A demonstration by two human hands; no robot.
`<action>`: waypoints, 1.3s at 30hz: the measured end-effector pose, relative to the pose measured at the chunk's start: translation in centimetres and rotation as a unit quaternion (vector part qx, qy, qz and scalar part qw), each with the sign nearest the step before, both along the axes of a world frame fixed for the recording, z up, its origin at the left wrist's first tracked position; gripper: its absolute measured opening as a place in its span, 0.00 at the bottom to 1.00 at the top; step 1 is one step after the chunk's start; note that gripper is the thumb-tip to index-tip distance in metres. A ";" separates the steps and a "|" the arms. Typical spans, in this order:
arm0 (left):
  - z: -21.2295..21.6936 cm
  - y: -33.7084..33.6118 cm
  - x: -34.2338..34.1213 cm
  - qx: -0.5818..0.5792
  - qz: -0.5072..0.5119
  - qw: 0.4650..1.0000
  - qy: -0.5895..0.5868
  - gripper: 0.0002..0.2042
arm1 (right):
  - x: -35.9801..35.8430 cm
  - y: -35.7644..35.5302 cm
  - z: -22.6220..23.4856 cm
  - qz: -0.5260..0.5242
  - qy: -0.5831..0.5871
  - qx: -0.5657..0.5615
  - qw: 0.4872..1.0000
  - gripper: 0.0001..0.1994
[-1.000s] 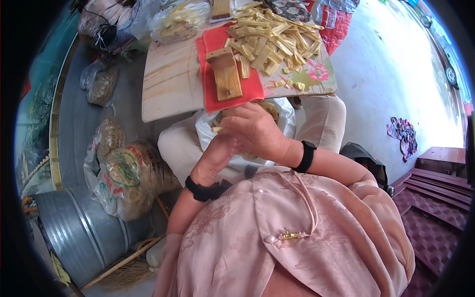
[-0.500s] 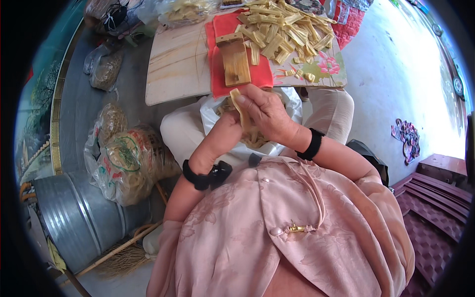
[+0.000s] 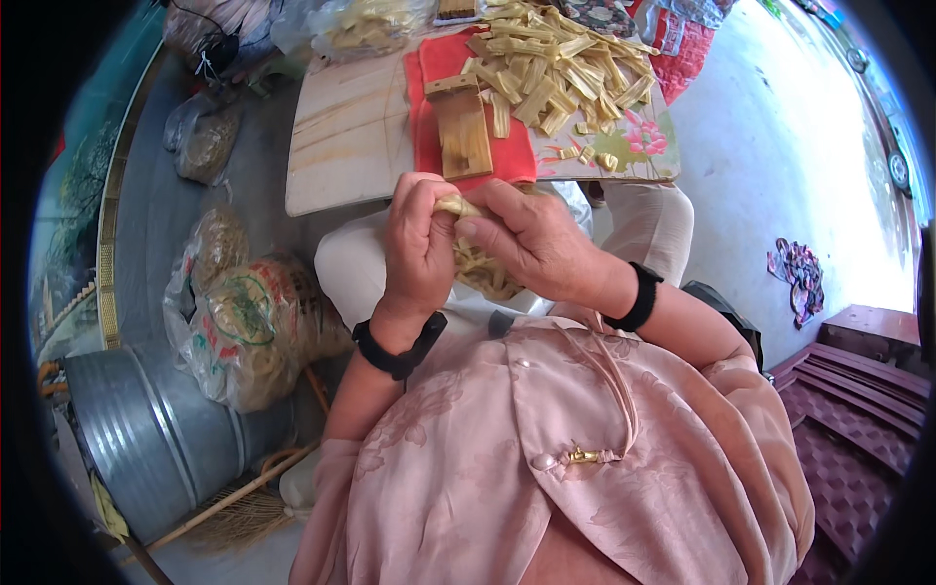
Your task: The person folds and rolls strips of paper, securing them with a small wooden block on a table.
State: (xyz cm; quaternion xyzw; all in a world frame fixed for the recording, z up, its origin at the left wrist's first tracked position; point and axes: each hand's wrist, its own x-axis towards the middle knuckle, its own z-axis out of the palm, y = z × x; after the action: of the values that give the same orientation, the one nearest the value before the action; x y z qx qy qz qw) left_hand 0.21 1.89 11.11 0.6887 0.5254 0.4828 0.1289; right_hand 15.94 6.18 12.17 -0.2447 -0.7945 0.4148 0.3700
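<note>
left hand (image 3: 417, 244), right hand (image 3: 531, 239), fingertips pinched together

The left hand (image 3: 417, 244) and the right hand (image 3: 531, 242) meet over the lap, and both pinch a small folded strip (image 3: 456, 206) between them, with a bunch of strips (image 3: 480, 268) in the lap just under them. In front of the hands lies a board (image 3: 351, 136), and on it sit a cloth (image 3: 429, 117), a wooden block (image 3: 462, 132) and, further right, a big pile of strips (image 3: 551, 68). To the left, on the floor, lie filled bags (image 3: 249, 327), and a metal tub (image 3: 146, 439) stands nearer, with a broom (image 3: 234, 502) beside it.
</note>
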 end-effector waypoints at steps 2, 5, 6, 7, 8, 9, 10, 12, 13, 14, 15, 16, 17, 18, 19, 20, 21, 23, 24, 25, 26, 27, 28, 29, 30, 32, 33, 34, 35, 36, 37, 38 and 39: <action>0.2 -0.3 -0.2 -0.079 -0.051 0.993 -0.077 0.06 | 0.4 0.3 0.9 -0.021 -0.038 0.055 0.998 0.13; 1.9 -0.6 0.7 -0.254 -0.197 0.820 -0.474 0.07 | 0.7 1.0 0.5 -0.020 0.050 -0.046 0.997 0.12; 1.5 -0.5 0.5 -0.253 -0.196 0.820 -0.474 0.07 | 0.7 1.1 0.5 -0.018 0.050 -0.047 0.997 0.12; 0.7 -0.3 0.1 -0.203 -0.155 0.889 -0.381 0.07 | 0.8 1.3 0.5 0.022 0.079 -0.123 0.989 0.11; 0.1 -0.1 -0.1 -0.151 -0.112 0.941 -0.280 0.07 | 0.8 1.3 0.5 0.062 0.106 -0.199 0.972 0.10; 0.0 0.1 0.1 -0.130 -0.106 0.936 -0.308 0.06 | 0.6 0.4 0.1 0.102 0.139 -0.285 0.943 0.11; -0.3 0.1 0.1 -0.131 -0.105 0.937 -0.307 0.06 | 0.7 0.2 0.2 0.103 0.140 -0.286 0.943 0.11; -0.7 -0.1 0.0 -0.142 -0.055 0.929 -0.338 0.05 | 0.8 0.0 0.4 0.087 0.066 -0.345 0.932 0.11; -0.4 -0.4 0.5 -0.138 0.007 0.939 -0.314 0.05 | 0.5 0.3 -0.2 0.073 0.100 -0.347 0.930 0.12; -0.4 -0.5 0.8 -0.139 0.008 0.939 -0.314 0.05 | 0.5 0.5 -0.3 0.074 0.100 -0.348 0.929 0.12; -0.4 -0.6 0.9 -0.126 -0.003 0.947 -0.297 0.05 | 0.6 0.8 -0.3 0.047 0.095 -0.364 0.925 0.12; -0.4 -0.6 1.2 -0.113 -0.015 0.953 -0.280 0.04 | 0.6 0.9 -0.4 0.020 0.090 -0.379 0.921 0.12; -0.3 -0.3 1.8 -0.108 -0.025 0.947 -0.303 0.04 | 0.6 1.0 -0.6 0.030 0.100 -0.385 0.917 0.11; -0.3 -0.2 1.7 -0.108 -0.026 0.946 -0.303 0.04 | 0.6 1.0 -0.8 0.030 0.100 -0.385 0.917 0.11; -0.2 -0.2 1.4 -0.122 -0.021 0.949 -0.289 0.03 | 0.7 1.1 -0.9 0.047 0.097 -0.403 0.909 0.11; -0.2 -0.1 1.0 -0.136 -0.017 0.952 -0.275 0.03 | 0.8 1.2 -1.0 0.064 0.094 -0.421 0.900 0.13; -0.1 -0.2 0.5 -0.135 -0.016 0.952 -0.276 0.03 | 1.0 1.4 -1.1 0.065 0.093 -0.421 0.900 0.13; 0.0 -0.3 -0.8 -0.118 -0.011 0.966 -0.232 0.02 | 1.5 2.2 -1.3 -0.005 0.162 -0.503 0.849 0.16; 0.1 -0.4 -1.3 -0.117 -0.011 0.965 -0.233 0.02 | 1.9 2.9 -1.7 -0.031 0.175 -0.510 0.842 0.19; 0.4 -0.5 -1.7 -0.114 -0.004 0.967 -0.226 0.02 | 2.4 3.2 -2.1 -0.010 0.178 -0.501 0.847 0.19; 0.5 -0.6 -1.9 -0.111 0.002 0.969 -0.220 0.02 | 2.6 3.4 -2.3 0.011 0.180 -0.491 0.852 0.18; 0.5 -0.7 -2.0 -0.112 0.010 0.969 -0.219 0.03 | 2.4 3.3 -2.1 0.014 0.180 -0.491 0.852 0.18; 0.3 -0.7 -2.3 -0.111 0.013 0.970 -0.218 0.03 | 2.1 3.0 -1.8 0.002 0.172 -0.488 0.856 0.16; 0.1 -0.6 -2.7 -0.099 0.021 0.981 -0.164 0.05 | 1.7 2.8 -1.6 -0.010 0.163 -0.485 0.859 0.13; 0.4 -0.5 -2.6 -0.088 0.027 0.989 -0.112 0.07 | 1.5 2.8 -1.7 -0.010 0.163 -0.485 0.859 0.13; 1.3 -0.3 -1.7 -0.046 0.042 0.998 -0.006 0.11 | 1.1 2.6 -2.0 -0.014 0.124 -0.408 0.904 0.09; 1.8 -0.3 -1.1 -0.003 0.058 0.993 0.102 0.14 | 0.7 2.4 -2.3 -0.013 0.125 -0.407 0.905 0.09; 1.3 -0.4 -0.5 -0.002 0.058 0.993 0.102 0.14 | 0.3 1.9 -2.6 0.020 0.129 -0.403 0.906 0.08; 0.2 -0.7 0.1 -0.048 0.033 0.994 0.091 0.14 | -0.1 1.4 -2.8 0.052 0.133 -0.399 0.906 0.07; -0.5 -0.8 0.4 -0.093 0.007 0.992 0.080 0.14 | -0.3 1.2 -2.9 0.052 0.134 -0.397 0.907 0.07; -0.7 -0.9 0.3 -0.091 0.006 0.993 0.081 0.14 | -0.5 0.9 -3.0 0.046 0.109 -0.389 0.914 0.07; -0.8 -0.9 0.3 -0.123 0.013 0.985 0.118 0.13 | -0.5 0.8 -3.0 0.040 0.085 -0.380 0.920 0.08; -1.0 -0.9 0.3 -0.156 0.018 0.975 0.154 0.11 | -0.3 0.8 -2.9 0.041 0.071 -0.392 0.916 0.09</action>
State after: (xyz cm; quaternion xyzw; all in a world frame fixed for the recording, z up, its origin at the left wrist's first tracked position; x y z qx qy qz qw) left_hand 0.54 0.99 10.14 0.7165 0.6203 0.2852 0.1434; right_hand 15.64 6.93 9.25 -0.3075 -0.5493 0.7239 0.2823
